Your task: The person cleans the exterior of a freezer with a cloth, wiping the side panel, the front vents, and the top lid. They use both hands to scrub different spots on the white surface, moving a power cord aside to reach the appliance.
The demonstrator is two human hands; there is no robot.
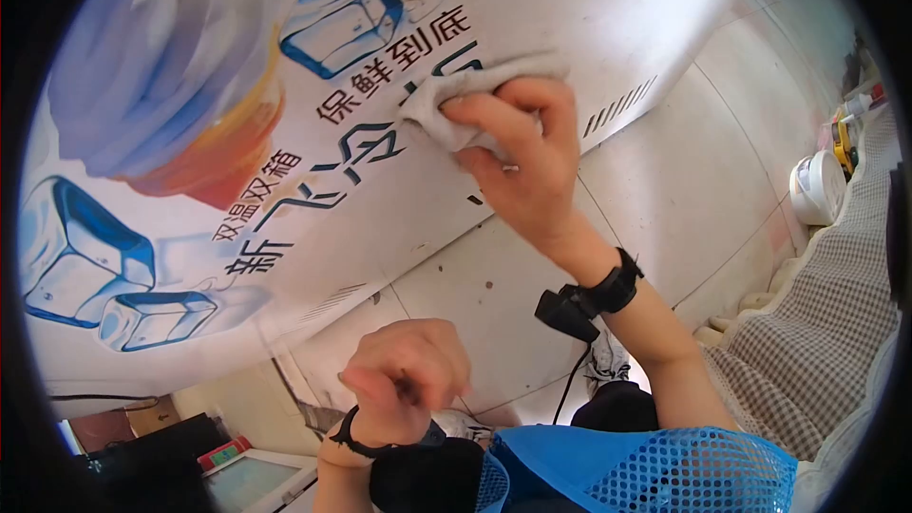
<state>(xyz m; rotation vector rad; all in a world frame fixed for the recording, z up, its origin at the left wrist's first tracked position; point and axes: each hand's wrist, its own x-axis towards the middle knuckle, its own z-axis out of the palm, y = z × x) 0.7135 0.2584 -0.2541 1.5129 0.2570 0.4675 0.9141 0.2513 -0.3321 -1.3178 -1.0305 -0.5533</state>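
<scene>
A white cloth is bunched in my right hand, pressed against the white side panel of a chest freezer. Large dark printed characters run across the panel, and the cloth covers part of them. My left hand is curled into a loose fist low in the view, off the panel, with nothing visible in it. A black band with a small device is strapped round my right wrist. Another black band circles my left wrist.
Vent slots line the freezer's lower edge above the tiled floor. At right, a white bucket stands near a checked cloth. A black cable hangs from the wrist device. A white-framed panel lies at lower left.
</scene>
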